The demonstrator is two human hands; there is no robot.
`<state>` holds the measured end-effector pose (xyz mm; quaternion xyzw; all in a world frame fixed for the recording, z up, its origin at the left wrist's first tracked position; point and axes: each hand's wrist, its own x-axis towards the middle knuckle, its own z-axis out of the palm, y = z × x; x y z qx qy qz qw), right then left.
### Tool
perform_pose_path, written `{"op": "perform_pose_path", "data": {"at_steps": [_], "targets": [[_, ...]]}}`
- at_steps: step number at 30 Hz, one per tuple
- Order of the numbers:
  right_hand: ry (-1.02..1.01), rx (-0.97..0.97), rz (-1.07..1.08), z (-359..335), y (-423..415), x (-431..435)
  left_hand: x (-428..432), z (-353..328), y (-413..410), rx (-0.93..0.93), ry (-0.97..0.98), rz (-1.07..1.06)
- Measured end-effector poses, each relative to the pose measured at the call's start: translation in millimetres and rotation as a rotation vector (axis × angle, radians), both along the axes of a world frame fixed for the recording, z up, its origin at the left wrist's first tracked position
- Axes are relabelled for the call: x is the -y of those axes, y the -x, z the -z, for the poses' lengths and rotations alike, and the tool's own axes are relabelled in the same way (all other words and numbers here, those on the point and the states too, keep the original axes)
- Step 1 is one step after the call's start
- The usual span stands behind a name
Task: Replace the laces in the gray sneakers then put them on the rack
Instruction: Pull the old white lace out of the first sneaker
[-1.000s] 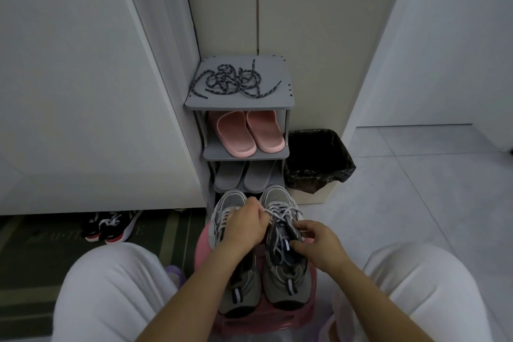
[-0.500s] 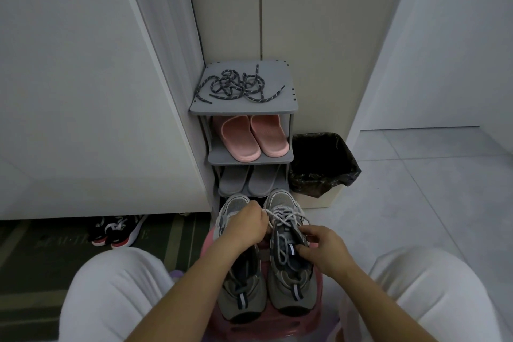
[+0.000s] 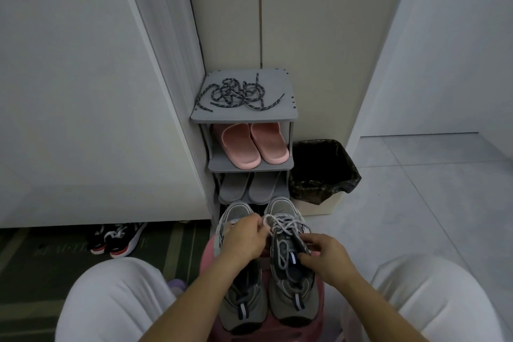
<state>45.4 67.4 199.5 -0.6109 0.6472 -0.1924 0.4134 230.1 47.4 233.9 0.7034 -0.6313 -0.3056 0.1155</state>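
Observation:
Two gray sneakers stand side by side on a pink stool (image 3: 206,254) between my knees: the left sneaker (image 3: 241,301) and the right sneaker (image 3: 291,289). The right one carries a light gray lace (image 3: 283,223). My left hand (image 3: 245,239) pinches that lace near the toe end. My right hand (image 3: 326,257) grips the right sneaker's side by the tongue. A dark speckled lace (image 3: 238,94) lies tangled on top of the gray shoe rack (image 3: 288,115).
The rack holds pink slippers (image 3: 249,147) and gray slippers (image 3: 249,187) on lower shelves. A black-lined bin (image 3: 322,172) stands right of it. Black and red shoes (image 3: 116,239) lie on a dark mat at left. Tiled floor spreads to the right.
The view has shifted slightly. My hands stay on the right sneaker, the left still pinching the lace, the right moved a little along the shoe's side.

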Motion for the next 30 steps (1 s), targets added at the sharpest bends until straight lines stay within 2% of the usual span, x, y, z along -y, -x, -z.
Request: {"op": "perform_pose_path", "data": {"at_steps": [5, 10, 15, 19, 24, 27, 30], "targets": [[-0.003, 0.004, 0.009, -0.8, -0.7, -0.7, 8.5, 2.1, -12.6, -0.157, 0.044, -0.158], [-0.014, 0.002, 0.014, 1.8, 0.2, -0.9, 1.6, 3.2, -5.8, -0.12, 0.043, -0.11], [-0.003, -0.02, -0.003, 2.3, 0.6, 0.5, -5.8, 3.4, 4.9, 0.049, 0.06, -0.096], [0.0, -0.016, -0.001, 3.4, 0.9, -0.2, 0.0, -1.1, -3.8, 0.02, 0.103, -0.106], [0.02, 0.008, -0.008, 1.9, -0.1, -0.5, 15.6, -15.1, -31.4, -0.1, 0.166, -0.26], [0.014, -0.011, -0.002, 3.3, 0.4, -0.4, 11.7, -13.7, -35.9, -0.057, 0.183, -0.222], [0.008, -0.021, 0.008, 4.8, 0.8, 0.0, -2.3, -9.6, -27.0, -0.033, 0.355, -0.092]]}}
